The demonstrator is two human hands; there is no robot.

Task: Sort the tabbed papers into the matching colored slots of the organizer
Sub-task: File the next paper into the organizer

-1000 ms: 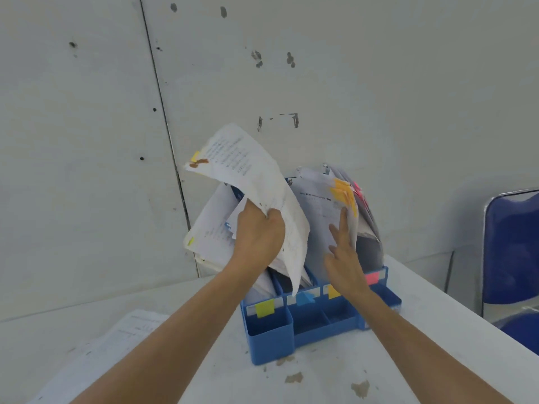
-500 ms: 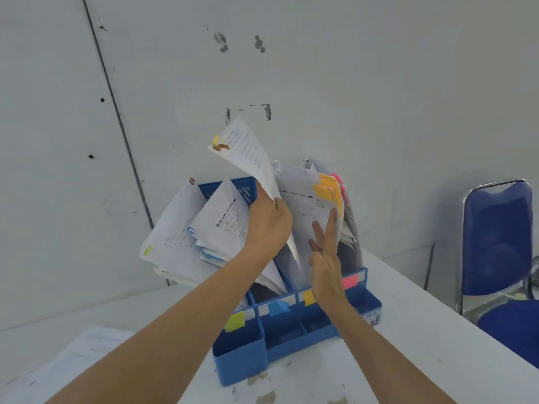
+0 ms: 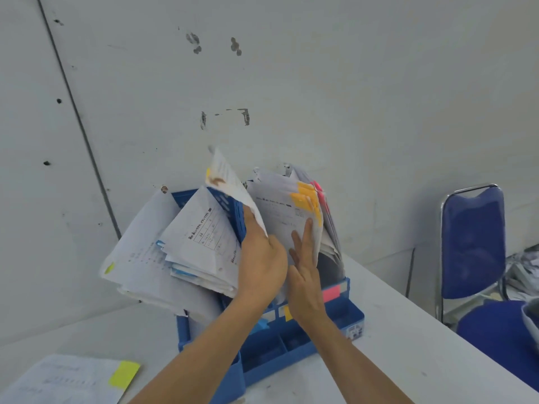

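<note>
I read this as a plain office or back room, bare grey panel wall (image 3: 350, 83) scuffed with dark marks, white table (image 3: 408, 345), blue padded chair with chrome tube frame (image 3: 472, 243), blue plastic desk organizer (image 3: 291, 354) crammed with printed sheets (image 3: 204, 237)

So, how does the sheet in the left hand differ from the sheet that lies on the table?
The held sheet stands up, curled, gripped by the left hand; the table sheet lies flat, untouched. The held sheet has a brown stain near its tab; the table sheet shows none. Both are white printed papers with a yellow tab.
</note>
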